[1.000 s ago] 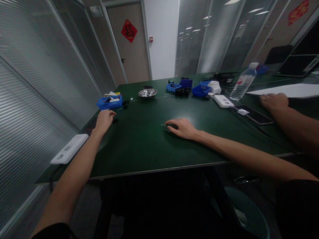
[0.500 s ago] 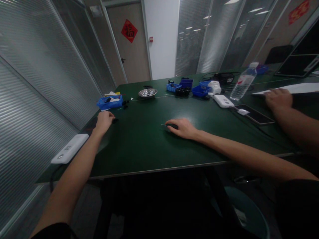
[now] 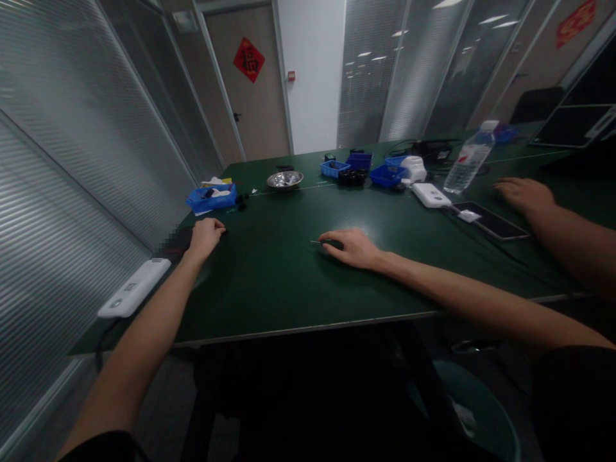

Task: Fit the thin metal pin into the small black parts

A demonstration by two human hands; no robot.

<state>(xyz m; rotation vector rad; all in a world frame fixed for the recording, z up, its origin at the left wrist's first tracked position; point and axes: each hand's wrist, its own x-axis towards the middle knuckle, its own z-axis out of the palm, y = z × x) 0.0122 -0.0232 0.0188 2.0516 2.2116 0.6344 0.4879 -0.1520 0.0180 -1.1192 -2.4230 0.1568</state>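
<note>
My right hand (image 3: 353, 247) rests on the green table, its fingers wrapped around a small screwdriver (image 3: 332, 244). The tool has a dark handle, and its thin metal shaft points left. At the table's left side my left hand (image 3: 206, 239) is closed in a pinch on a small black piece (image 3: 224, 231). Most of that piece is hidden by the fingertips, so its kind does not show. Just beyond this hand stands a blue tray (image 3: 212, 203) holding white and dark items, with a few small black parts (image 3: 242, 200) beside it.
Behind lie a shiny metal bowl (image 3: 285, 181) and several blue bins (image 3: 385, 176). To the right are a white power strip (image 3: 430, 195), a phone (image 3: 491, 220), a water bottle (image 3: 471, 157) and a co-worker's hand (image 3: 527, 194). Another white strip (image 3: 135, 289) lies at the left edge.
My left hand has shifted slightly right, and its fingertips now cover most of the black piece. My right hand stays put. The co-worker's hand moved left; the white sheet by it is gone from view.
</note>
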